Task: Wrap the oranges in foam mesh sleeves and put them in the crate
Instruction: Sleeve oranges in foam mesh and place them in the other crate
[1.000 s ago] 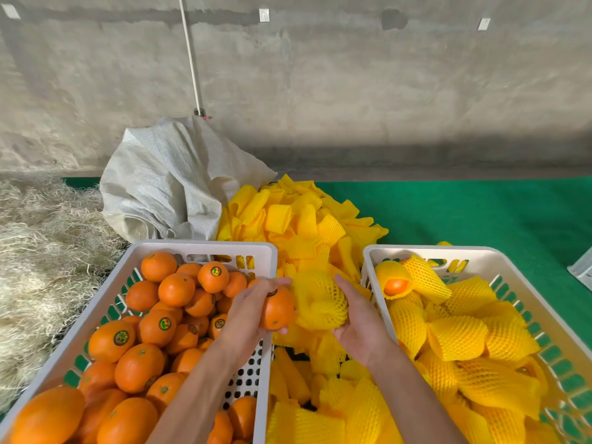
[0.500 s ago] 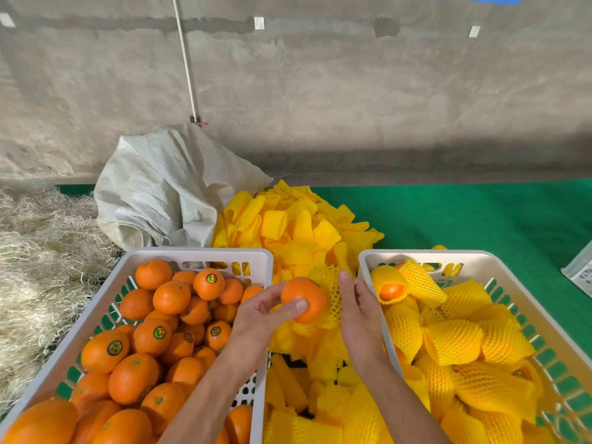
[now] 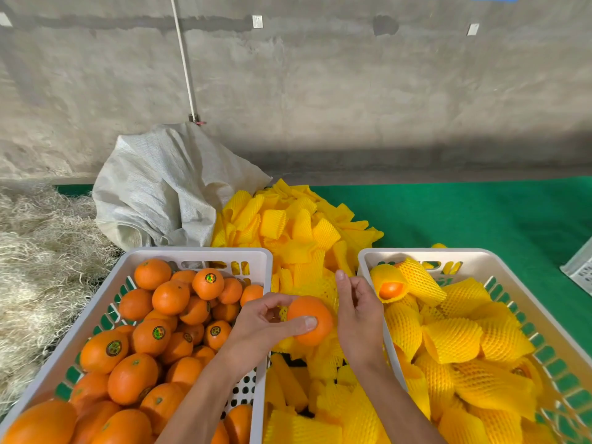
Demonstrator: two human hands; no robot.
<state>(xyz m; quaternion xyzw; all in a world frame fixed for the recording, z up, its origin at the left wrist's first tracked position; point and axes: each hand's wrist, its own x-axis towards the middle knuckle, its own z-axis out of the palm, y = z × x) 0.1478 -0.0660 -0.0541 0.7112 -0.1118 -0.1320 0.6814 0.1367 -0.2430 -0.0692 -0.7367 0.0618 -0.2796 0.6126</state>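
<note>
Orange point(image 3: 310, 320), left-hand point(image 3: 256, 328) fingers gripping, now hides most of the sleeve point(image 3: 323, 291) my right hand point(image 3: 360, 315) pinches.

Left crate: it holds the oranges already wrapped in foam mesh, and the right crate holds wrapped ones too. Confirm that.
Not quite. The head view shows the left crate holding bare oranges, several with stickers and none in mesh. The right crate does hold the wrapped oranges.
</note>
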